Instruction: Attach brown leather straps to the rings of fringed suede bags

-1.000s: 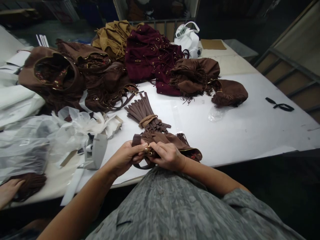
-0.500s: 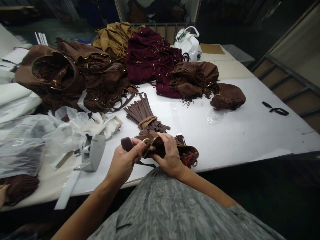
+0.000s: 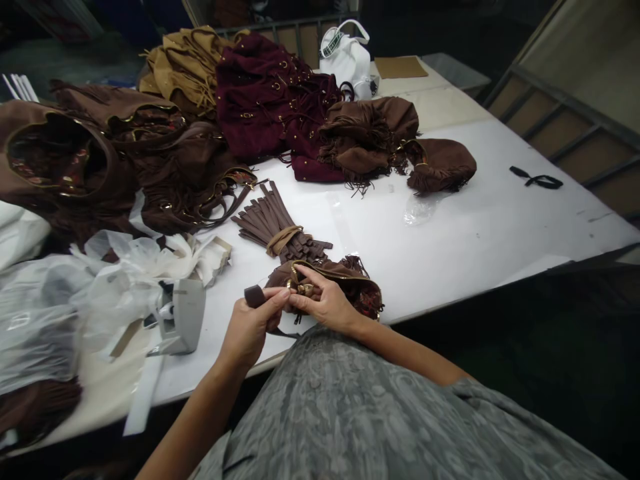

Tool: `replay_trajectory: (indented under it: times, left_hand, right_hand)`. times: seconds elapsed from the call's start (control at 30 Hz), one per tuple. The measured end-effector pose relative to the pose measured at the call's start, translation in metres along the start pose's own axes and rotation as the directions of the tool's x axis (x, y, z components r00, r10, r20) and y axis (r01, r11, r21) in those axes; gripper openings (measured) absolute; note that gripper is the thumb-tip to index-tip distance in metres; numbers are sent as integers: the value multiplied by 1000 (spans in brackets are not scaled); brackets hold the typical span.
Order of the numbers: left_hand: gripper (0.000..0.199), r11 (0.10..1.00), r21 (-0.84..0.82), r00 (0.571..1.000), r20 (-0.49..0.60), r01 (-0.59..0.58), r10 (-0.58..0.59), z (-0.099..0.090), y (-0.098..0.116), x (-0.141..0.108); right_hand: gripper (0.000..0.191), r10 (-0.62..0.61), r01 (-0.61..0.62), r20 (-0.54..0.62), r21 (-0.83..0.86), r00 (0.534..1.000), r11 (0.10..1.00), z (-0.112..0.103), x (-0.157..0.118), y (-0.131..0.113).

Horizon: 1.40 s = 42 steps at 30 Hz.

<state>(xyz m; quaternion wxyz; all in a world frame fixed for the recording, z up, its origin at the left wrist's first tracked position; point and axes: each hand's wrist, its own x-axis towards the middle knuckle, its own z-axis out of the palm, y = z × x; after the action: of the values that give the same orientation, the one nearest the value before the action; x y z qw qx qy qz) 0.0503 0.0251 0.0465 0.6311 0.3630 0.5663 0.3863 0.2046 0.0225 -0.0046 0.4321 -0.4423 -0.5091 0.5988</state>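
A small brown fringed bag with a gold zip and a red patterned lining lies at the table's near edge, its mouth open. My left hand is closed in a pinch on a brown strap, whose folded end sticks up above the fingers. At the bag's left end my right hand is closed around gold metal hardware, its thumb close to my left fingertips. Which piece of the hardware the left fingertips touch is hard to tell. Just beyond the bag lies a bundle of brown straps, tied with a tan band.
Brown bags are heaped at the left, beside a maroon bag and a tan one. A grey tape dispenser and clear plastic bags lie on the near left. A black strap rests at the right.
My right hand has moved from inside the bag's mouth toward the gold hardware and my left fingertips. The left hand keeps its pinch on the strap. The whole view has shifted slightly.
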Motion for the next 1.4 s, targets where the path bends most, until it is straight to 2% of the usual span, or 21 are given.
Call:
replay_trajectory:
  times: [0.1,0.2,0.33,0.43,0.53,0.6,0.7,0.77,0.97,1.1,1.2,1.4]
  left_hand:
    - [27,996,92,999,51,-3,-2,-4,2,2]
    - [26,992,127,993,113,28,-43,-6,5,5]
    - [25,986,147,978,180,83,-109,-9,8,8]
    - [24,986,160,976,202,53,-86,-11,11,7]
    - [25,989,148,984,175,17,-43,-12,13,6]
    - [28,992,120,990,134,29,-45,-11,13,6]
    - [32,994,62,993,65,94,-98,-9,13,7]
    - [32,991,27,991,37,129,-130,-7,12,9]
    - [29,989,2,989,-32,148,-148,-9,13,14]
    - [28,992,49,992,-57,120,-117,-15,9,16]
    - [32,989,124,990,-130,77,-61,-19,7,15]
    - [27,935,354,978,-206,35,42,-15,14,22]
  right_hand:
    - [78,20,-31,51,220,998,975,1,1,6]
    - [71,-35,16,64,275,997,961,-1,5,9]
    - [73,-144,128,92,167,985,978,-7,10,12]
    - [70,-250,250,153,24,956,968,-13,15,9]
    - [64,-367,396,222,-108,904,912,-16,23,1]
    - [62,-390,433,270,-120,880,893,-18,30,-2]
    - [57,-366,423,348,-103,863,900,-19,41,0]
    - [53,-343,387,361,-54,867,921,-16,47,7]
    - [45,-233,200,272,145,934,969,1,51,24]
    - [36,-175,148,192,150,966,978,7,53,25]
    - [26,-163,146,143,122,976,982,6,59,27]
    - [25,-163,154,108,89,981,984,12,68,31]
